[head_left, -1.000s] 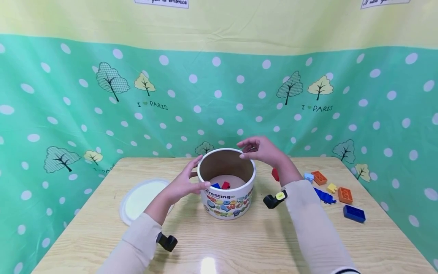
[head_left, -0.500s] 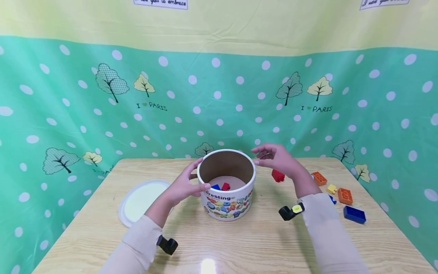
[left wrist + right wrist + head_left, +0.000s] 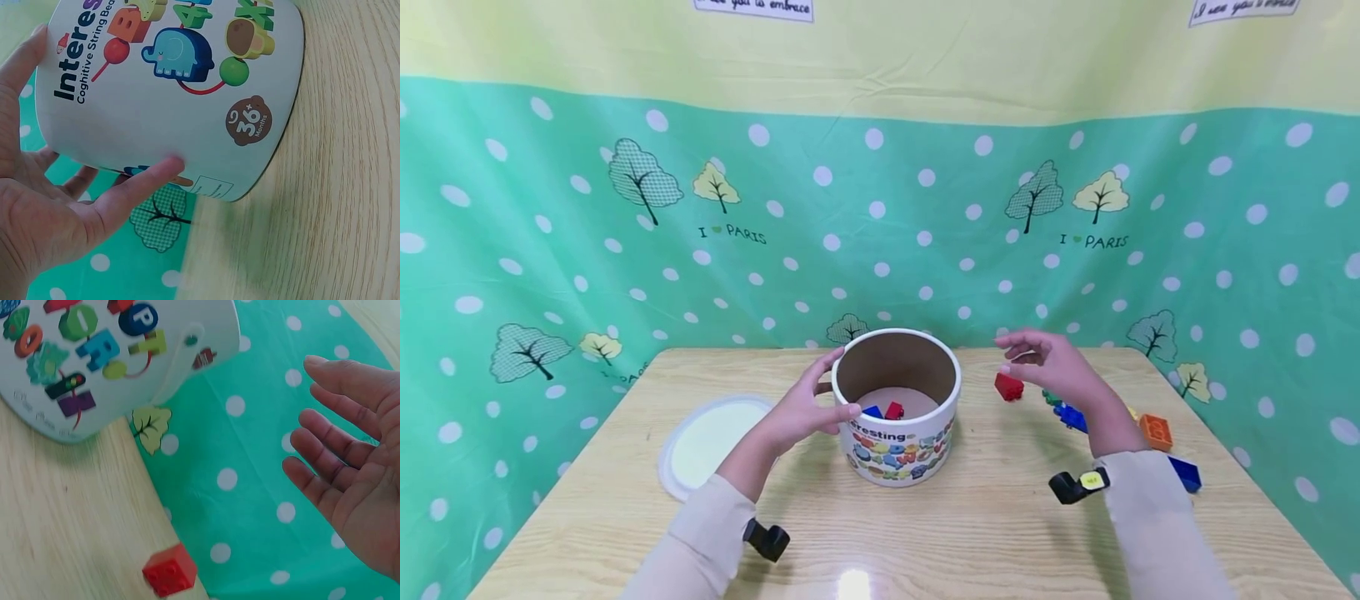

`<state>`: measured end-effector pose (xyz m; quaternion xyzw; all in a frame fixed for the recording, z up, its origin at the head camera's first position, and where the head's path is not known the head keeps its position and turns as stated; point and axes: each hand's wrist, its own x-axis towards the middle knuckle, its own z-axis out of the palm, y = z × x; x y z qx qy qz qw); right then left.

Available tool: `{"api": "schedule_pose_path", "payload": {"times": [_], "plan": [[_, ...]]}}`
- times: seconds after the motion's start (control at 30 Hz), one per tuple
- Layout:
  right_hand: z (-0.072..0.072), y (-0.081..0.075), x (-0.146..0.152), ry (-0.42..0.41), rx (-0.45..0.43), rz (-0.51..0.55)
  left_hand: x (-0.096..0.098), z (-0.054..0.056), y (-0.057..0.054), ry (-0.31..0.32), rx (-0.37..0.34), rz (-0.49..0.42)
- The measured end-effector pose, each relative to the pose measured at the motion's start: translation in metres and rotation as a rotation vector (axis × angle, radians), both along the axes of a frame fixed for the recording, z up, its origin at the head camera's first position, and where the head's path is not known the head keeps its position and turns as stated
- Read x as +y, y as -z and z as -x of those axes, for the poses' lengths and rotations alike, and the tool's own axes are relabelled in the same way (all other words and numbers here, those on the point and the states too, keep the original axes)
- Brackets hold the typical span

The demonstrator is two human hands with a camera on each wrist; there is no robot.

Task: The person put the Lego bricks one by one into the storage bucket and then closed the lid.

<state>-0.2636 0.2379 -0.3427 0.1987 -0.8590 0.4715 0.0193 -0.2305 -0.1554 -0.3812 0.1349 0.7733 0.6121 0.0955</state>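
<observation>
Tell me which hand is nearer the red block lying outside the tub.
Right. The right hand is close to the red block, not touching it; the left hand is farther off, holding the tub's opposite side.

Seems a curtained-off booth, home or lab unclear: polka-dot, tree-printed cloth (image 3: 902,296) hangs along the back edge and 2 side edges of the wood-grain bench (image 3: 955,533).

Bright, even light leaves soft shadows and one white glare patch (image 3: 854,585) on the wooden table (image 3: 970,525).
</observation>
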Motion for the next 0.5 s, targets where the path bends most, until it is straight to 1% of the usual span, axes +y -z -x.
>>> {"api": "schedule_pose_path", "payload": {"times": [0.13,0.3,0.4,0.5], "plan": [[0.000,0.005,0.011,0.023,-0.007,-0.008,0.000,-0.001,-0.001,0.003,0.002,-0.008],[0.003,0.015,0.022,0.060,-0.023,-0.016,0.000,-0.001,0.000,0.003,-0.002,-0.012],[0.005,0.021,0.027,0.080,-0.020,-0.027,0.000,-0.001,0.000,0.005,-0.002,-0.013],[0.008,0.028,0.031,0.102,-0.015,-0.017,0.001,0.000,0.000,0.006,0.003,-0.011]]}}
